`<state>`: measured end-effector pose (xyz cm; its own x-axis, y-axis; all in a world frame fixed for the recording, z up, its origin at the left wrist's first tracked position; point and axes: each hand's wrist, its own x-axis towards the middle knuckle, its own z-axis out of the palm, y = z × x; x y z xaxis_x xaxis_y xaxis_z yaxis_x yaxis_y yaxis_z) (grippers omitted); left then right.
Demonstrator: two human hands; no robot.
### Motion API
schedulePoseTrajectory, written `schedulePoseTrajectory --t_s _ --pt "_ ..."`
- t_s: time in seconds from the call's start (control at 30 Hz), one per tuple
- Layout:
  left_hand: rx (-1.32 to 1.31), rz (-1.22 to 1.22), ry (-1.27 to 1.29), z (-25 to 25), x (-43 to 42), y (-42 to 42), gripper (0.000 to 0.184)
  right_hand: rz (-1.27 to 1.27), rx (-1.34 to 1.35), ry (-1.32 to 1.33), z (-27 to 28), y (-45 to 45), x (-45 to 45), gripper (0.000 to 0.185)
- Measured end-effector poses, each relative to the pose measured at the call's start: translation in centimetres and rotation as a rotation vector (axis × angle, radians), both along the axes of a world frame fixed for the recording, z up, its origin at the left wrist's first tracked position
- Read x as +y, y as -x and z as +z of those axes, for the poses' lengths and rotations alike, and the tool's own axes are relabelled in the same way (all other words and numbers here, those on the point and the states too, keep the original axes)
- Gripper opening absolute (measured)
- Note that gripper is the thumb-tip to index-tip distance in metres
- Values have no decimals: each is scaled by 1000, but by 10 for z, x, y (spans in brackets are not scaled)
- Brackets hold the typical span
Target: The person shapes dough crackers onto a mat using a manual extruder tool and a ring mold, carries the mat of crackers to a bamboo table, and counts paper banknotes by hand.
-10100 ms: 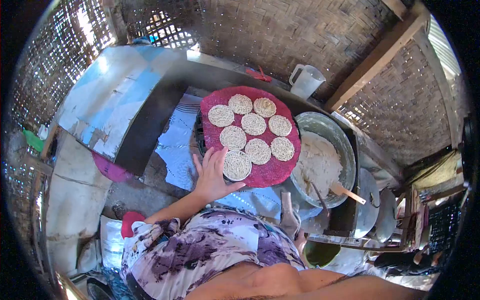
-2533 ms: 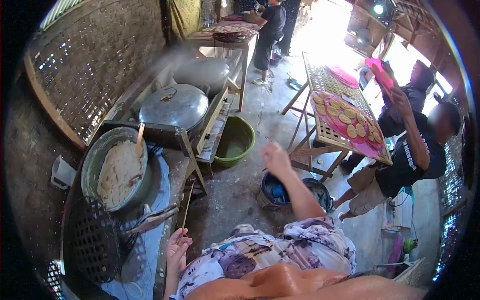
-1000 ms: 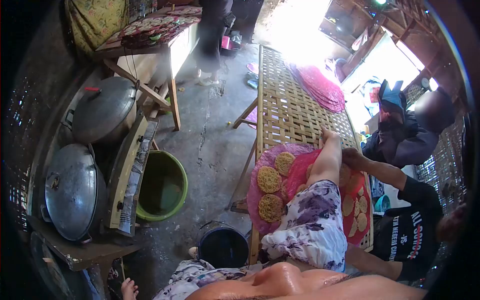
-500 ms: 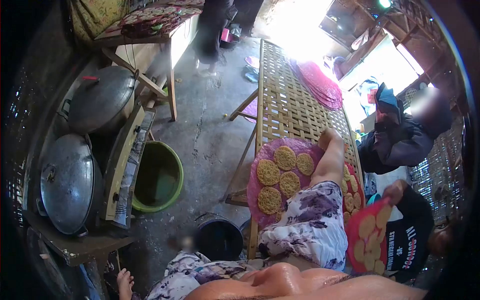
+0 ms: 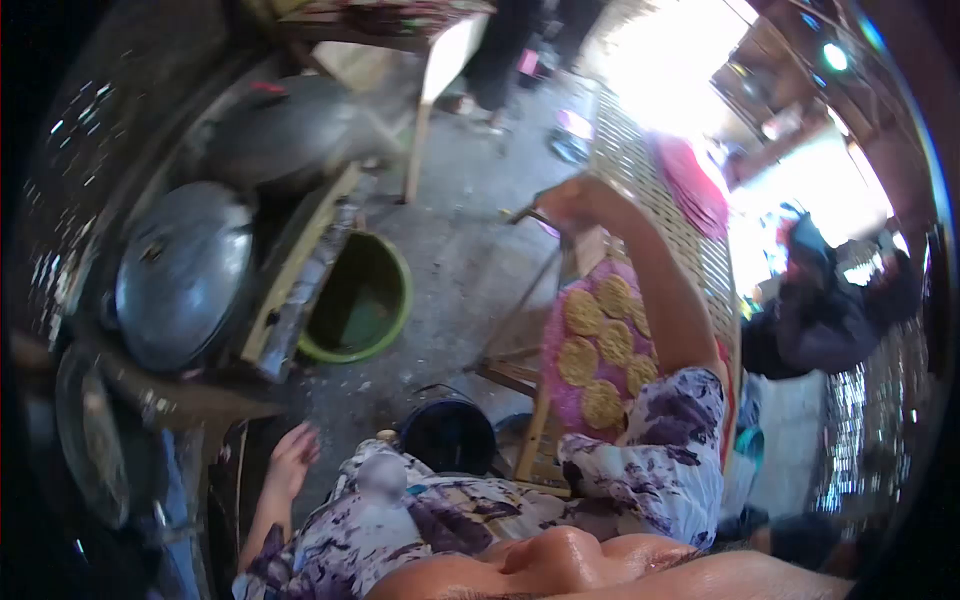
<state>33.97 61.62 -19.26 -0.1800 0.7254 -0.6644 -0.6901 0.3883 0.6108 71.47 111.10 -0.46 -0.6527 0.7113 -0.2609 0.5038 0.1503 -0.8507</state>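
My right hand (image 5: 578, 203) is raised over the left edge of the woven bamboo rack (image 5: 680, 240). Its fingers are curled round a short, dark, thin thing (image 5: 522, 214), too blurred to name. Under that forearm, a pink mesh sheet (image 5: 560, 360) carries several round, yellow, grainy cakes (image 5: 615, 342), partly covered by my arm and sleeve. Down at the lower left, my left hand (image 5: 293, 447) hangs beside my body with fingers loosely apart, holding nothing, nearest to the wooden stove bench.
Large lidded pots (image 5: 185, 275) stand at left. Near them are a green basin (image 5: 405, 300) of liquid and a dark bucket (image 5: 448, 437). Stacked pink sheets (image 5: 690, 185) lie farther along the rack. A person in dark clothing (image 5: 825, 330) is at right; another's legs (image 5: 500, 60) show behind.
My right hand has swung left from the rack's middle to beyond its edge. My left hand has risen. The view has turned, and the co-worker's red sheet of cakes has left view.
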Motion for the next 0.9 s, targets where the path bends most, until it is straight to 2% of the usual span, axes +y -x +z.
schedulePoseTrajectory --t_s 0.03,0.1,0.17,0.23,0.27,0.3,0.33,0.37,0.43,0.57,0.7,0.77,0.9 --pt "-50 -26 -103 14 15 -12 40 108 57 -24 -44 35 4 25" --pt "-105 -50 -279 49 34 -30 43 193 -125 121 -15 138 -100 25" --pt "-71 -29 -404 72 33 -33 59 214 193 681 -28 205 -186 12" --pt "-179 109 -406 106 21 -32 58 181 261 922 -42 260 -257 14" --pt "-104 168 -361 116 9 -28 55 230 268 1009 -38 283 -295 15" --pt "-29 223 -314 127 -4 -23 52 330 289 1054 -60 305 -324 20" --pt "57 348 -252 137 -61 -13 49 367 220 1046 -73 341 -392 23" --pt "182 422 -199 136 -90 -11 47 318 190 1010 -77 353 -428 25" --pt "424 542 -60 133 -137 -27 43 405 169 1107 -61 350 -480 25" --pt "427 748 -40 123 -265 -19 38 524 104 1333 -64 385 -600 25" --pt "551 824 58 125 -372 -18 38 761 -72 1520 -64 411 -696 33" --pt "625 862 140 122 -416 -14 37 816 -143 1541 -64 425 -736 32" --pt "469 1041 56 124 -466 -4 37 1003 -125 1529 -72 453 -792 33"
